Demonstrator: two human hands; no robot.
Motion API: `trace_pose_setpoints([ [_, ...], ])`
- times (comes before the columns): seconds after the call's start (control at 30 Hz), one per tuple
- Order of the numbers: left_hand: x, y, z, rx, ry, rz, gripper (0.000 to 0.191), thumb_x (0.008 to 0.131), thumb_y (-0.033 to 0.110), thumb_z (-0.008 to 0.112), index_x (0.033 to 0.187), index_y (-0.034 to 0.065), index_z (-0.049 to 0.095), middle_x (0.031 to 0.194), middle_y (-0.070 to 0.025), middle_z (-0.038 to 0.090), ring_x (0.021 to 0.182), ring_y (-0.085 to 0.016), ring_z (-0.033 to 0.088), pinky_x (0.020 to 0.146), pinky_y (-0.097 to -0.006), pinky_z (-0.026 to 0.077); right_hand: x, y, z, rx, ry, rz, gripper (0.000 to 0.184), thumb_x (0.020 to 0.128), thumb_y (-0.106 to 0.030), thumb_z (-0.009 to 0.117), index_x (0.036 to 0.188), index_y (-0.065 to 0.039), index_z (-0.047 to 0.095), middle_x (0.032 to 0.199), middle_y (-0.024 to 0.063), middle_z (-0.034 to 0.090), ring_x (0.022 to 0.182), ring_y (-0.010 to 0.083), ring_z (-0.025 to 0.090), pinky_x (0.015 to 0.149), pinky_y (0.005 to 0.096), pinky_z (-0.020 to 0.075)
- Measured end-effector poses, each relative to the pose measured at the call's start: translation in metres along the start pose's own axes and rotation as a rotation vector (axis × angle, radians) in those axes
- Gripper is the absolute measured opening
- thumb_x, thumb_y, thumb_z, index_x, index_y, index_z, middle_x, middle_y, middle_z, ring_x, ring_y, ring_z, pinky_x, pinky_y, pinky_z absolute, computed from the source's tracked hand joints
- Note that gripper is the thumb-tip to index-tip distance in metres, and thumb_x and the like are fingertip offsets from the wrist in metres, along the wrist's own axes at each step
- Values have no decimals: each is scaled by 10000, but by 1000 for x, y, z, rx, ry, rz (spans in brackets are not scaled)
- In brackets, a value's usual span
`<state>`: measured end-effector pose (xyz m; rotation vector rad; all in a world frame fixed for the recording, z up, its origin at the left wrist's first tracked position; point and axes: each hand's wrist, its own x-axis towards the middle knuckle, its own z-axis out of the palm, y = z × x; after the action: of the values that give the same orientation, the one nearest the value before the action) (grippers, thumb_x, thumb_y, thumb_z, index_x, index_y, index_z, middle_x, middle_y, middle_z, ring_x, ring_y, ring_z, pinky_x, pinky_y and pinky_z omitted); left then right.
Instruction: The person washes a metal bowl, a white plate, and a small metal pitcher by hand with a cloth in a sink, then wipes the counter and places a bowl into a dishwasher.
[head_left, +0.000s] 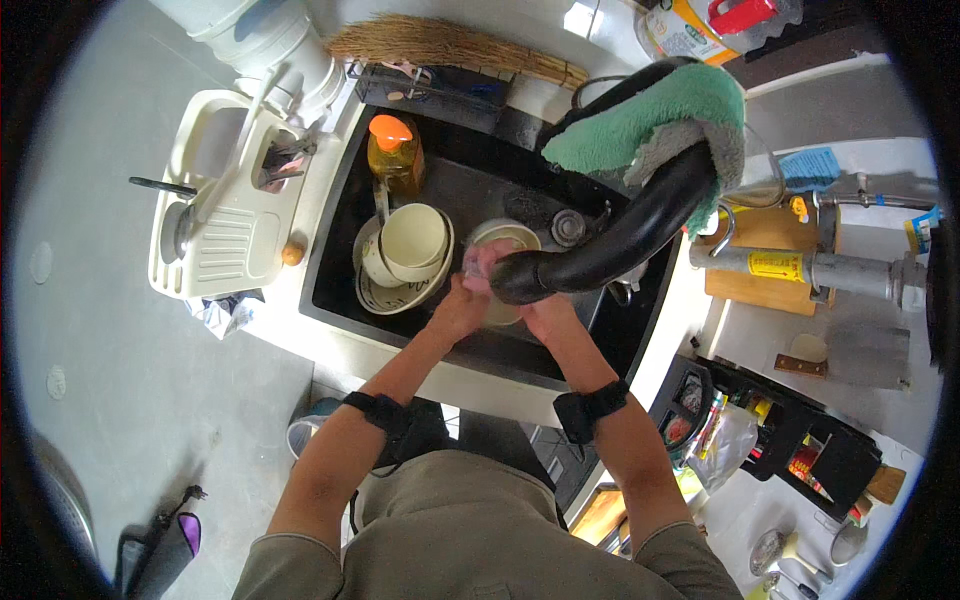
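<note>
Both hands are over the black sink (469, 176), at a pale bowl (508, 226) beneath the spout of the black faucet (622, 244). My left hand (463, 304) is at the bowl's left side; a blurred pink patch at its fingers could be a cloth or the fingers themselves. My right hand (547, 313) grips the bowl's right side, its fingers partly hidden by the spout. To the left, cream bowls (414, 234) are stacked in a larger patterned bowl (390, 300), with a utensil handle (382, 201) sticking up.
An orange-topped pump bottle (397, 154) stands in the sink's far left corner. A green towel (652, 120) drapes over the faucet. Left of the sink sit a cream plastic rack (232, 255) and a small round brown item (292, 253). A straw broom (457, 45) lies behind.
</note>
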<state>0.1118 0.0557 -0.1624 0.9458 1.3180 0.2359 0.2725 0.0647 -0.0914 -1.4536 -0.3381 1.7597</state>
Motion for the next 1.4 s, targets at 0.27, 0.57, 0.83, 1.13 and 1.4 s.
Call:
trace_pose_setpoints([
  [0.27,-16,73,-1,-271,-62,78,484,893,200,519,1293,62,286,949,-76,539,734,-161,536,638,-299,450,14,-31,-41,-1193,-14,-596,397,860,-290,661,1156,-48,553,1109,45,588,1019,183,555,879,319,445],
  [0.57,6,64,-8,-139,69,158,490,887,183,481,1320,64,282,894,-109,574,682,-154,577,524,-288,468,5,-48,-9,-1340,-187,-881,337,834,-246,647,1114,-77,567,1082,119,597,1003,300,576,873,389,466],
  [0.83,-16,81,-10,-104,-71,57,658,865,337,440,1394,26,202,1152,-336,518,1042,-490,523,912,-466,407,39,-40,-7,-1533,-123,-484,550,759,-213,676,1227,-36,450,1098,262,541,988,397,560,814,416,483],
  [1.13,5,78,-26,82,168,385,505,949,356,399,1366,88,306,1190,-299,516,1093,-464,498,918,-478,400,8,-55,13,-1320,-326,-451,355,959,-203,436,1283,-65,481,1278,96,519,1145,247,510,969,353,412],
  [1.4,10,90,-3,-24,154,441,465,953,386,393,1347,142,365,1139,-325,538,1065,-500,503,903,-506,411,41,4,-20,-503,-270,-600,303,868,-220,585,1113,-41,588,1062,101,620,986,275,587,890,385,456],
])
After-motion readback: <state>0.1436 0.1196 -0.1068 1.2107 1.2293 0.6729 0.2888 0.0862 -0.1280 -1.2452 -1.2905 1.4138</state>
